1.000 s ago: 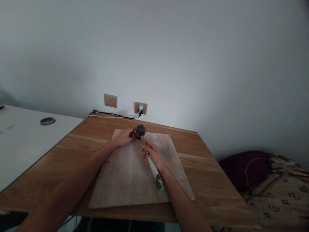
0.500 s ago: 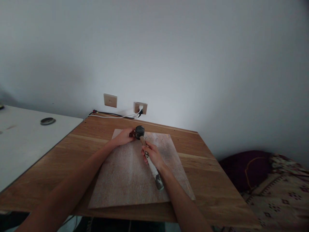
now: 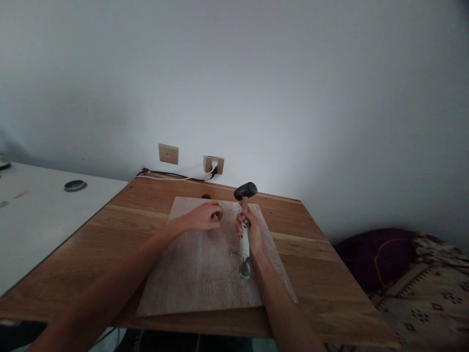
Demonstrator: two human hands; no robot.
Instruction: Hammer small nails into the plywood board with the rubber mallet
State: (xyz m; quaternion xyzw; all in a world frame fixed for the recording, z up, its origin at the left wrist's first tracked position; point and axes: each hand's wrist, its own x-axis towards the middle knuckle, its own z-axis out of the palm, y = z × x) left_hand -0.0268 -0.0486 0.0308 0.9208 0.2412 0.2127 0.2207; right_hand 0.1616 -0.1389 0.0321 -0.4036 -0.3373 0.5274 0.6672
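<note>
A: Where is the mallet (image 3: 245, 252)?
B: In the right hand (image 3: 252, 229), above the board (image 3: 190, 278); its dark head points toward the wall (image 3: 293, 98), its paint-worn handle toward the wearer

A: And the fingers?
B: Those of the right hand wrap the upper handle, just below the head; those of the left hand (image 3: 205, 216) curl inward over the far part of the board, and whether they pinch anything cannot be told

A: What lies about them?
B: The board rests on a wooden table (image 3: 315, 274); a small brown object (image 3: 205, 196) shows at its far edge; cables (image 3: 164, 178) run along the table's rear edge to a wall socket (image 3: 220, 166); to the left, a white table (image 3: 44, 215) bears a round, dark-rimmed item (image 3: 75, 185)
</note>
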